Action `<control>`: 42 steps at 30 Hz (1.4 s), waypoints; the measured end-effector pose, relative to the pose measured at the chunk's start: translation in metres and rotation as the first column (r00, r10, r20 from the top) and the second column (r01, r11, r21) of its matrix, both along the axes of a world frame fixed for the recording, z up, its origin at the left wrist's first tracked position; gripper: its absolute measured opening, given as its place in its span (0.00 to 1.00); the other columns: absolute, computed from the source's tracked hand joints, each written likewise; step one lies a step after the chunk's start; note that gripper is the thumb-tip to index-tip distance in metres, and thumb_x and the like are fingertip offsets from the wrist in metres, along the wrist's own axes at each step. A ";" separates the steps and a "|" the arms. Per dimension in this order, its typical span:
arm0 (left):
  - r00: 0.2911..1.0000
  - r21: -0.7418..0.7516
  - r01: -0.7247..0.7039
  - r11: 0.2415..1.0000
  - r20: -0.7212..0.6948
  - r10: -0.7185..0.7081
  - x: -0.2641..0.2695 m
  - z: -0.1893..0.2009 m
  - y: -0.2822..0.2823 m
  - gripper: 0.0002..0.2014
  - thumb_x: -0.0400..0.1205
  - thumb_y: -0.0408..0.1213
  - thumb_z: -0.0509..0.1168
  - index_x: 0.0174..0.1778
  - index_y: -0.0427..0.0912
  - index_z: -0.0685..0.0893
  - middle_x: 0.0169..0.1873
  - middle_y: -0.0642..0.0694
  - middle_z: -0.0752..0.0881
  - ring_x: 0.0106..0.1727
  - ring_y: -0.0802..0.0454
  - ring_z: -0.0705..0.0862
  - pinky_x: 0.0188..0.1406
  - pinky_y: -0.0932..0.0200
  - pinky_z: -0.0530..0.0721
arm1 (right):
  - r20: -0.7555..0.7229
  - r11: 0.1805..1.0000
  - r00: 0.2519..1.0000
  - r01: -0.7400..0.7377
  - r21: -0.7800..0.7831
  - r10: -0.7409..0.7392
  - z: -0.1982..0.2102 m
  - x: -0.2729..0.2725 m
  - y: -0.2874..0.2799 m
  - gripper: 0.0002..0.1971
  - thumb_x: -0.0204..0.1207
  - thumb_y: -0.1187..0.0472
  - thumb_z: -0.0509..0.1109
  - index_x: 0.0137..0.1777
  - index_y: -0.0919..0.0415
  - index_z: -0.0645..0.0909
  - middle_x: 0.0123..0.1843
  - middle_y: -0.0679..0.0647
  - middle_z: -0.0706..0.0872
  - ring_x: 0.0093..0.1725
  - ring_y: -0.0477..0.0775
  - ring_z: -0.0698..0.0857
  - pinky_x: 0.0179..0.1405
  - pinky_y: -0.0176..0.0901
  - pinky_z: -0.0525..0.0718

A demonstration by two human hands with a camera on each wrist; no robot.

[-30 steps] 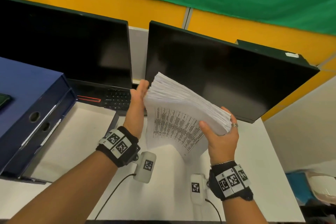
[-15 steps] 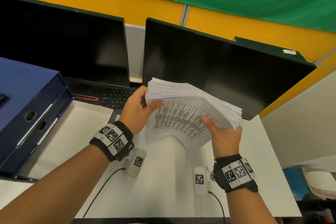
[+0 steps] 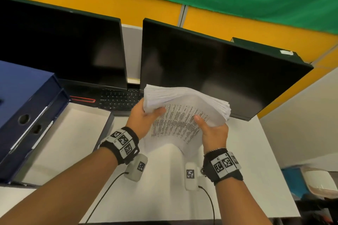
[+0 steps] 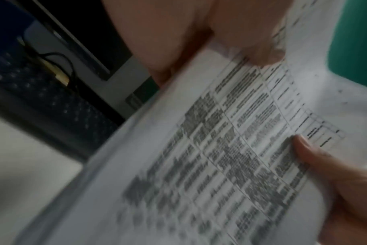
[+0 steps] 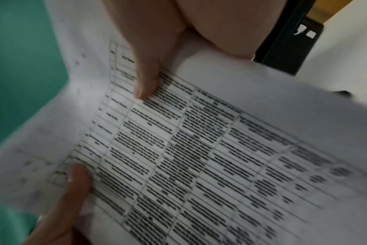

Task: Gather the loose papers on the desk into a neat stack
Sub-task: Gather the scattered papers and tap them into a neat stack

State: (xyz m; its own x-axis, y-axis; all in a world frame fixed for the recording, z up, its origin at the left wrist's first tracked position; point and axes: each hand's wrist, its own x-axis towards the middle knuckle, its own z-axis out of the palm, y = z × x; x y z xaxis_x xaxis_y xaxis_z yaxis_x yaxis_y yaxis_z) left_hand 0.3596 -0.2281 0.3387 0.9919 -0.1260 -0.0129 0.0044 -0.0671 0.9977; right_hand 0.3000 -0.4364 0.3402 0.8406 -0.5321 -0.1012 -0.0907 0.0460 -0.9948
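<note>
1. My left hand (image 3: 141, 117) grips the papers (image 3: 184, 113) at their left edge, thumb curled over the printed top sheet.
2. My right hand (image 3: 213, 129) grips their right side, thumb on top.
3. The papers sit between both hands, lifted off the desk (image 3: 164, 197), edges fanned unevenly.
4. A monitor (image 3: 210, 76) stands just beyond the hands; blue binders (image 3: 23, 107) lie well left.

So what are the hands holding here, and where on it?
Both grip one thick bundle of white printed paper sheets. The left hand pinches its left edge; the right hand pinches its lower right corner, thumb on the printed face.
</note>
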 end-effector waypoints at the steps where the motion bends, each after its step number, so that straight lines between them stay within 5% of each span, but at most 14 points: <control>1: 0.998 -0.013 -0.050 0.999 0.034 0.051 0.000 0.010 0.004 0.28 0.75 0.38 0.76 0.68 0.55 0.73 0.59 0.59 0.84 0.61 0.59 0.85 0.61 0.53 0.86 | 0.017 1.000 1.000 -0.005 -0.030 0.006 0.007 0.001 -0.001 0.17 0.67 0.64 0.83 0.56 0.53 0.87 0.45 0.47 0.93 0.45 0.43 0.92 0.40 0.39 0.91; 4: 0.903 0.145 -0.258 0.955 0.389 0.184 0.000 0.046 0.011 0.49 0.65 0.43 0.84 0.76 0.60 0.60 0.69 0.56 0.75 0.71 0.54 0.75 0.71 0.57 0.75 | 0.093 0.988 0.994 -0.048 -0.148 0.063 0.031 0.003 -0.005 0.15 0.68 0.67 0.83 0.51 0.53 0.86 0.43 0.43 0.91 0.43 0.39 0.91 0.35 0.30 0.87; 6: 0.794 0.388 -0.347 0.854 0.606 0.047 0.001 0.071 0.005 0.53 0.62 0.52 0.84 0.80 0.56 0.60 0.74 0.52 0.72 0.76 0.52 0.69 0.77 0.49 0.65 | 0.127 0.931 0.978 -0.112 -0.348 0.165 0.044 0.006 -0.002 0.12 0.69 0.67 0.82 0.46 0.50 0.86 0.40 0.42 0.90 0.40 0.39 0.90 0.35 0.35 0.87; 9: 0.781 0.645 -0.260 0.719 0.579 -0.237 0.006 0.086 -0.008 0.27 0.73 0.52 0.75 0.67 0.59 0.76 0.57 0.59 0.85 0.62 0.55 0.82 0.75 0.44 0.67 | 0.153 0.692 0.953 -0.076 -0.718 0.263 0.058 0.014 0.009 0.10 0.70 0.63 0.81 0.39 0.49 0.84 0.37 0.46 0.86 0.38 0.45 0.86 0.37 0.49 0.86; 11: 0.810 0.642 -0.179 0.745 0.526 -0.259 0.007 0.081 -0.010 0.07 0.79 0.45 0.71 0.51 0.53 0.83 0.39 0.55 0.88 0.43 0.51 0.87 0.53 0.50 0.82 | 0.225 0.596 0.957 0.074 -0.800 0.184 0.060 0.014 0.011 0.10 0.67 0.55 0.84 0.45 0.51 0.86 0.49 0.46 0.84 0.53 0.50 0.83 0.53 0.54 0.84; 13: 0.889 0.546 -0.139 0.826 0.437 -0.139 0.008 0.075 -0.003 0.06 0.78 0.43 0.73 0.44 0.49 0.83 0.34 0.55 0.87 0.37 0.52 0.85 0.37 0.55 0.83 | 0.287 0.512 0.957 0.266 -0.817 -0.039 0.044 0.012 0.002 0.30 0.62 0.45 0.84 0.64 0.51 0.82 0.67 0.49 0.77 0.71 0.52 0.73 0.71 0.54 0.73; 16: 0.976 0.345 -0.084 0.935 0.216 0.008 0.014 0.072 0.021 0.12 0.75 0.39 0.77 0.53 0.49 0.88 0.43 0.59 0.88 0.46 0.64 0.86 0.42 0.66 0.82 | 0.096 0.694 0.916 0.361 -0.623 -0.390 0.012 -0.001 -0.026 0.57 0.55 0.45 0.88 0.83 0.48 0.58 0.81 0.52 0.64 0.80 0.57 0.66 0.77 0.67 0.68; 19: 1.000 0.301 -0.002 0.954 -0.023 0.009 0.020 0.057 0.037 0.15 0.76 0.41 0.76 0.57 0.53 0.86 0.47 0.61 0.88 0.48 0.66 0.86 0.45 0.64 0.82 | -0.221 0.974 0.949 0.213 -0.080 -0.226 -0.015 -0.013 -0.049 0.56 0.63 0.59 0.86 0.82 0.39 0.51 0.69 0.47 0.80 0.63 0.53 0.84 0.60 0.60 0.85; 23: 0.962 0.355 0.081 0.931 -0.274 0.021 0.031 -0.015 0.035 0.18 0.75 0.45 0.77 0.59 0.47 0.86 0.52 0.52 0.90 0.52 0.52 0.88 0.52 0.52 0.84 | -0.465 0.992 0.883 0.006 -0.123 -0.063 -0.047 -0.022 -0.067 0.21 0.79 0.54 0.74 0.70 0.54 0.76 0.56 0.48 0.90 0.46 0.52 0.92 0.40 0.41 0.88; 28: 0.827 0.563 0.299 0.770 -0.556 0.086 0.004 -0.123 0.023 0.42 0.77 0.59 0.68 0.82 0.41 0.62 0.79 0.41 0.71 0.76 0.39 0.73 0.76 0.46 0.71 | -0.743 0.975 0.669 -0.182 -0.125 0.029 -0.112 -0.038 -0.072 0.27 0.78 0.54 0.70 0.76 0.59 0.74 0.66 0.57 0.85 0.59 0.60 0.86 0.59 0.53 0.86; 31: 0.812 0.546 0.334 0.768 -0.581 0.060 -0.009 -0.145 0.016 0.51 0.77 0.61 0.67 0.86 0.42 0.45 0.85 0.41 0.55 0.84 0.39 0.58 0.82 0.44 0.61 | -0.720 0.975 0.694 -0.162 -0.150 0.004 -0.129 -0.044 -0.062 0.18 0.74 0.57 0.68 0.64 0.58 0.82 0.56 0.56 0.90 0.50 0.58 0.89 0.54 0.52 0.88; 34: 0.801 0.409 0.236 0.881 -0.595 0.062 -0.003 -0.145 0.024 0.42 0.82 0.51 0.67 0.86 0.44 0.50 0.82 0.42 0.65 0.81 0.41 0.66 0.77 0.50 0.67 | -0.704 0.985 0.708 -0.079 -0.154 -0.054 -0.134 -0.048 -0.063 0.14 0.75 0.55 0.67 0.58 0.58 0.84 0.52 0.56 0.91 0.48 0.60 0.89 0.55 0.56 0.88; 38: 0.868 0.547 0.235 0.804 -0.490 0.079 -0.002 -0.134 0.022 0.25 0.83 0.39 0.68 0.75 0.38 0.71 0.69 0.39 0.80 0.68 0.39 0.79 0.61 0.55 0.75 | -0.685 0.989 0.726 -0.048 -0.138 -0.060 -0.130 -0.051 -0.057 0.20 0.73 0.54 0.72 0.62 0.64 0.83 0.53 0.59 0.90 0.48 0.62 0.89 0.51 0.50 0.87; 42: 0.955 0.409 0.028 0.912 -0.281 0.097 0.002 -0.094 0.018 0.13 0.82 0.34 0.69 0.62 0.45 0.78 0.56 0.48 0.86 0.59 0.46 0.84 0.55 0.55 0.80 | -0.511 0.977 0.854 -0.019 -0.214 -0.095 -0.086 -0.040 -0.055 0.15 0.78 0.61 0.72 0.63 0.61 0.78 0.59 0.60 0.86 0.52 0.61 0.85 0.54 0.51 0.84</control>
